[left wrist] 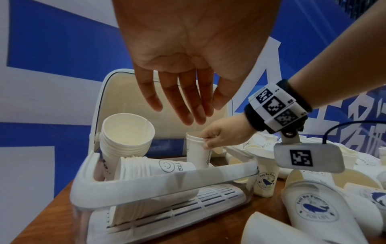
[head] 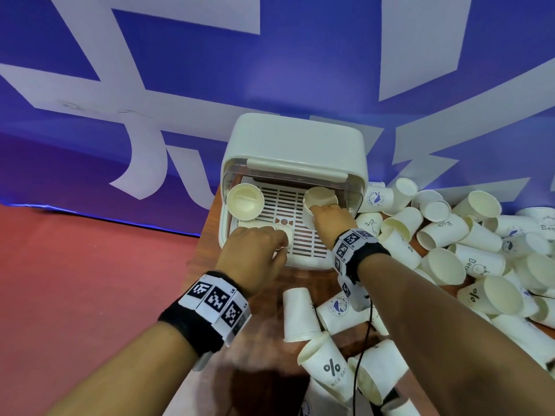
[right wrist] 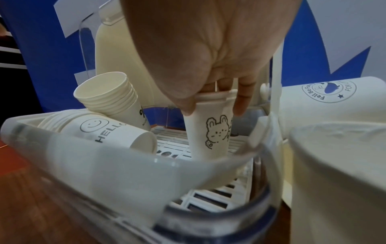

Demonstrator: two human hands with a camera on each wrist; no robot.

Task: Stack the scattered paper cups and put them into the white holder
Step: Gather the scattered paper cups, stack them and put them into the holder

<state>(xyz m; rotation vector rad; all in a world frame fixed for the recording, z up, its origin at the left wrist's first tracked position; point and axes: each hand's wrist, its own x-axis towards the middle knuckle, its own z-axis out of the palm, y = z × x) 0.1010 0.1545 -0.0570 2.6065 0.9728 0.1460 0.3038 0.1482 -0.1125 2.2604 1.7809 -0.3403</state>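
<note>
Hovering over a lying stack of cups at the left of the white holder, the left hand has straight, empty fingers. To its right, the right hand pinches the rim of an upright rabbit-print cup stack inside the holder, and loose cups lie scattered far right.

Black wristbands with checkered tags

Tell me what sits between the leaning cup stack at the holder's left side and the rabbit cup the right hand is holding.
Only bare slotted tray floor of the white holder lies between the leaning stack and the rabbit cup gripped by the right hand; the head view shows it best.
</note>
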